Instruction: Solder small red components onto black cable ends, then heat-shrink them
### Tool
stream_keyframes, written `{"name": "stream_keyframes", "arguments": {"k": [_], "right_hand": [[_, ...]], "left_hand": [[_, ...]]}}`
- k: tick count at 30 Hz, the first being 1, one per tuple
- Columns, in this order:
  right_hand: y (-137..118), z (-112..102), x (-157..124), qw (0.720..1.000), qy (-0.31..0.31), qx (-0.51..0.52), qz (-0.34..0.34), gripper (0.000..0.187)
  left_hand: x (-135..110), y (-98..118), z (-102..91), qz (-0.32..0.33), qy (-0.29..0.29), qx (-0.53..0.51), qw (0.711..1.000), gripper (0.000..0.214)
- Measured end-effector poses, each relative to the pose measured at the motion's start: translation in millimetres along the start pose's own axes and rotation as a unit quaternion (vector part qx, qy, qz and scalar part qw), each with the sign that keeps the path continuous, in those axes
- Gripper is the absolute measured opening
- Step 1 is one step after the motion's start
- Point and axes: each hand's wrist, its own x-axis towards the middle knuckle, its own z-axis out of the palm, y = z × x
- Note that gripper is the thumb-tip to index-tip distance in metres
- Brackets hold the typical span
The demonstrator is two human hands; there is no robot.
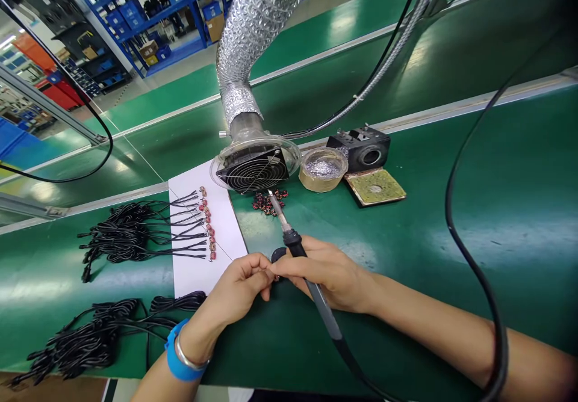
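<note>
My right hand (332, 272) is closed round the black handle of a soldering iron (289, 230), whose metal tip points up towards the fan. My left hand (239, 287) is pinched shut against the right fingers on a small dark part I cannot make out. A blue band and a metal bracelet sit on my left wrist. Just beyond the iron tip lies a small heap of red and black coils (267, 202). A white sheet (203, 239) to the left carries a row of small red coils (208, 230) soldered to black wires.
A fume extractor fan (253, 170) on a silver flexible duct (253, 35) stands behind the hands. Right of it are a round tin of solder dross (323, 168), a black iron stand (361, 148) and a yellow sponge (376, 186). Black wire bundles (121, 233) lie left; a thick black cable (456, 233) loops right.
</note>
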Motion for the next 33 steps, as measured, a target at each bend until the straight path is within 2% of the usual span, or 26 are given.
{"name": "stream_keyframes", "arguments": {"k": [5,7,10,13,16,24,27,33], "right_hand": [[-2.4,-4.5,0.7,0.998,0.021,-0.045,0.026,0.024],[-11.9,-13.7,0.3,0.995,0.059,-0.034,0.074,0.027],[-32.1,-27.6,-5.4,0.975,0.114,0.036,0.185,0.033],[-47.0,-33.2,-15.9,0.957,0.099,0.074,0.261,0.038],[-50.0,-30.2,-24.9,0.952,0.103,0.029,0.286,0.034],[-40.1,-18.4,-27.4,0.917,0.198,0.001,0.346,0.010],[-39.3,-17.6,-26.7,0.901,0.215,0.014,0.377,0.008],[-38.2,-16.3,-29.3,0.889,0.230,0.051,0.393,0.008]], "left_hand": [[3.9,-1.9,0.6,0.014,0.053,0.025,0.998,0.016],[4.8,-2.0,0.4,0.011,0.068,0.041,0.997,0.012],[6.3,-2.7,-0.4,0.003,0.079,0.048,0.996,0.013],[7.8,-4.4,-1.3,0.005,0.075,0.046,0.996,0.016],[8.0,-4.9,-1.3,0.003,0.073,0.050,0.996,0.016],[8.8,-2.7,0.2,-0.004,0.070,0.064,0.995,0.013],[9.1,-2.6,-0.2,-0.006,0.066,0.065,0.996,0.016],[8.0,-2.1,0.2,-0.005,0.066,0.069,0.995,0.014]]}}
